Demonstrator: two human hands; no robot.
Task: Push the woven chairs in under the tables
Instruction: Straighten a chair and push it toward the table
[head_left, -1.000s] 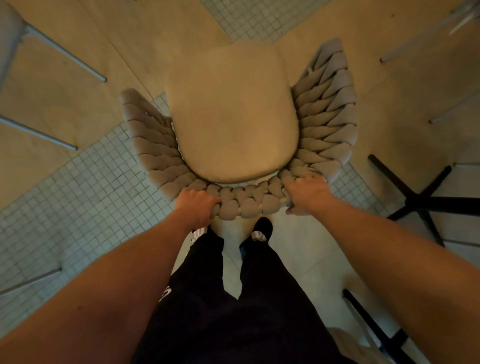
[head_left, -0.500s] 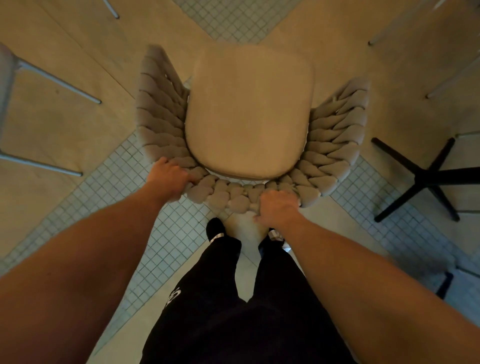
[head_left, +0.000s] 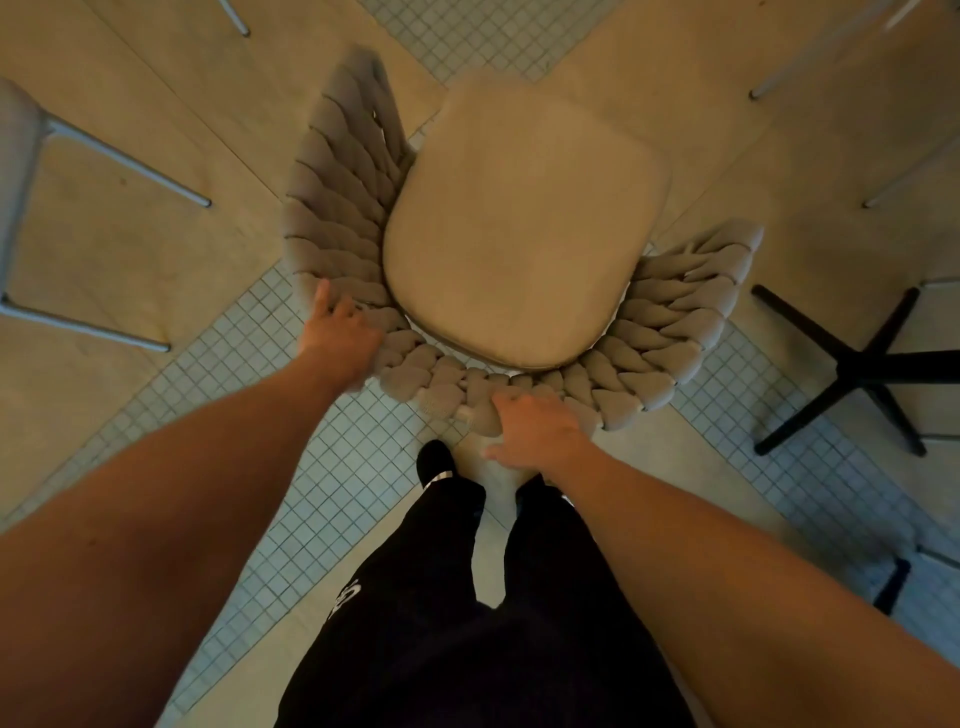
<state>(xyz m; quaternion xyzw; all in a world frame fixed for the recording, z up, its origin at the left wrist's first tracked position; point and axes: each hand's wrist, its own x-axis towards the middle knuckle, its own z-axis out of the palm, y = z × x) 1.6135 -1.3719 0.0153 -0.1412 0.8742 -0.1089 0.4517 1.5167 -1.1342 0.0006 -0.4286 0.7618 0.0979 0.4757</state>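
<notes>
Standing on tiled floor (head_left: 260, 467), chair (head_left: 519, 234) has black bench base (head_left: 857, 364) to its right. Left grip (head_left: 337, 338) rests, fingers spread, on chair's woven back; right grip (head_left: 535, 431) clamps the back's rim.

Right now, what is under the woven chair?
Around the woven chair, small floor tiles and pale boards show. The seat cushion covers its legs and the ground directly below.

L hand (head_left: 337, 338) flat on woven chair (head_left: 519, 234) back; R hand (head_left: 537, 434) holds rim.
</notes>
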